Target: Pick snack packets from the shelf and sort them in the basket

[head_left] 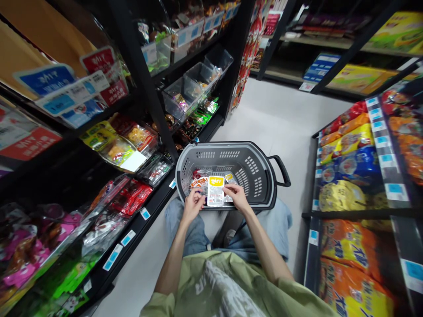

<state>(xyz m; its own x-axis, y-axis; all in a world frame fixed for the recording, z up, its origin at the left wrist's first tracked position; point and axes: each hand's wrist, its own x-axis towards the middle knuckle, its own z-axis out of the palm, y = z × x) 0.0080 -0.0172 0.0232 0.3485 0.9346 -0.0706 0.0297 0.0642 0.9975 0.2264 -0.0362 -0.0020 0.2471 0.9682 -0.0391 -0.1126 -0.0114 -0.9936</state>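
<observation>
A grey plastic shopping basket (254, 167) sits on the floor in front of my knees, with a black handle on its right side. Both my hands hold a small white snack packet with a yellow label (215, 190) over the basket's near edge. My left hand (192, 204) grips the packet's left side with curled fingers. My right hand (236, 196) pinches its right side. Several other small orange and white packets (199, 181) lie inside the basket.
Black shelves on the left (132, 215) hold snack packets, clear bins (185, 94) and price tags. A lower shelf on the right (350, 163) carries large red, yellow and blue bags. A pale floor aisle (280, 119) runs ahead past the basket.
</observation>
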